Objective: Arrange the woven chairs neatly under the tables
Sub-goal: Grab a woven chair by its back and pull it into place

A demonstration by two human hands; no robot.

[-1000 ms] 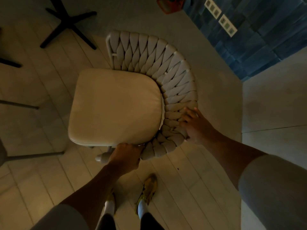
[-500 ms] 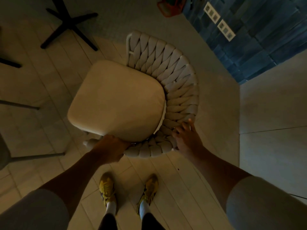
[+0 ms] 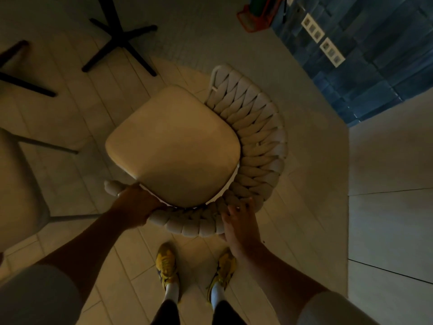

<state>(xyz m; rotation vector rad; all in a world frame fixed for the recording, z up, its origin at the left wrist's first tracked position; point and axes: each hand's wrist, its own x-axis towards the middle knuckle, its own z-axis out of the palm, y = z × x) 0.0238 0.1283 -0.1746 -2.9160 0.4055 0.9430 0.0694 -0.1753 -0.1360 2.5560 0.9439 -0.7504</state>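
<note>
Underfoot, the floor [image 3: 77, 127] is laid in pale long tiles, warm-lit near the person and giving way to a greyer, finer-textured patch [image 3: 187, 31] further off. A wall [image 3: 375, 66] of dark blue tiles runs across the upper right, with two white socket plates [image 3: 312, 28] on it and an orange-red object [image 3: 255, 17] at its foot, too dim to identify. A black cross-shaped table base [image 3: 119, 36] stands at the top left, and the edge of a second seat [image 3: 14, 179] on thin metal legs shows at the left border. The chair [image 3: 262, 141] stands on the floor just in front of the person's yellow shoes [image 3: 166, 263], well apart from the table base and not under any table. Its cream cushion [image 3: 173, 146] faces up and its braided back curves round the right and near sides. The left hand [image 3: 134, 205] grips the near-left end of the braid beside the cushion's corner; its fingers curl underneath, out of sight. The right hand [image 3: 239, 221] holds the near rim of the back, fingers slightly apart and bent over the top of the braid. Compared with a second ago, the chair has swung round: its open front, which then faced left, now points up and to the left toward the table base. The right hand has shifted from the side of the back to the part nearest the shoes.
</note>
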